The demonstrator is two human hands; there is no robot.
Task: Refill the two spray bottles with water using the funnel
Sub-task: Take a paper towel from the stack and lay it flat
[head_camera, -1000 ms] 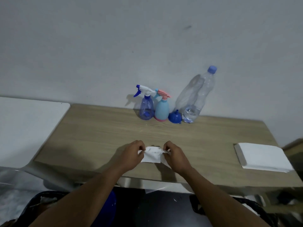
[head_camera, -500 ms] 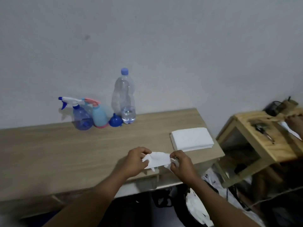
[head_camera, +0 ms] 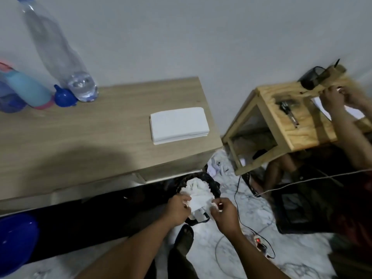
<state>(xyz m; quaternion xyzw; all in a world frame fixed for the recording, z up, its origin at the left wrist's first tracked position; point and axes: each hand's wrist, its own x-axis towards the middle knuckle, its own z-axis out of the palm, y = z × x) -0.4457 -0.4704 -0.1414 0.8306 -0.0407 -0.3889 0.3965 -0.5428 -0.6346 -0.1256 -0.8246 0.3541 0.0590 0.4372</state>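
Head view: left hand [head_camera: 178, 210] and right hand [head_camera: 223, 215] each pinched one tissue [head_camera: 198, 204] over a black bin [head_camera: 213, 185] holding crumpled white paper. Far up-left of the hands stood the spray bottles [head_camera: 26, 91], blue funnel [head_camera: 63, 96] and a nearly empty water bottle [head_camera: 60, 55].

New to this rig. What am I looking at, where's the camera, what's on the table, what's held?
No machine here: a person with bare hands, filmed by one wide-angle camera on their head, looking down. The left hand and right hand hold a crumpled white tissue over a black bin on the floor. On the wooden table stand a nearly empty water bottle, a blue funnel, a light blue spray bottle and a stack of white tissues. Another person's hands work at the right.
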